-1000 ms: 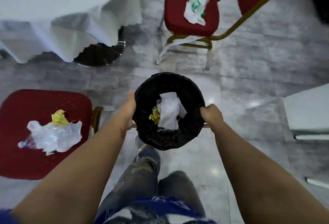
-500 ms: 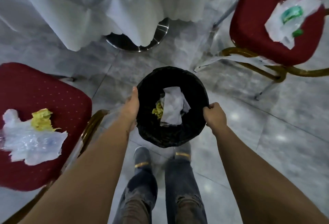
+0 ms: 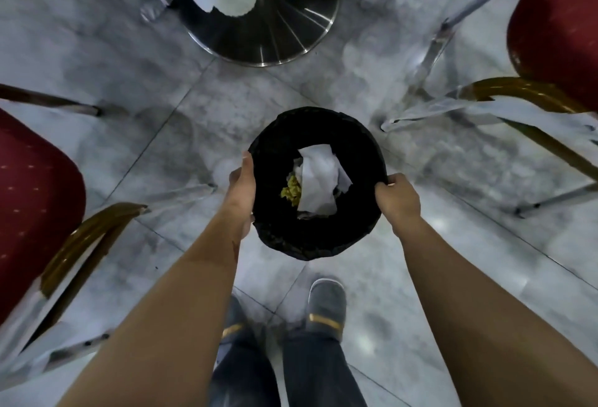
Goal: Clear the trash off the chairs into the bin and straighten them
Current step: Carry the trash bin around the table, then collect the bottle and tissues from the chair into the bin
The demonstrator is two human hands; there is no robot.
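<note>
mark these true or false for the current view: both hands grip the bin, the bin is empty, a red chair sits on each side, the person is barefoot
1. Both hands grip the bin: true. The left hand and right hand hold opposite sides of the black bin.
2. The bin is empty: false. It holds white paper and a yellow scrap.
3. A red chair sits on each side: true. One chair is at the left, another at the right.
4. The person is barefoot: false. Grey shoes are on the feet.
</note>
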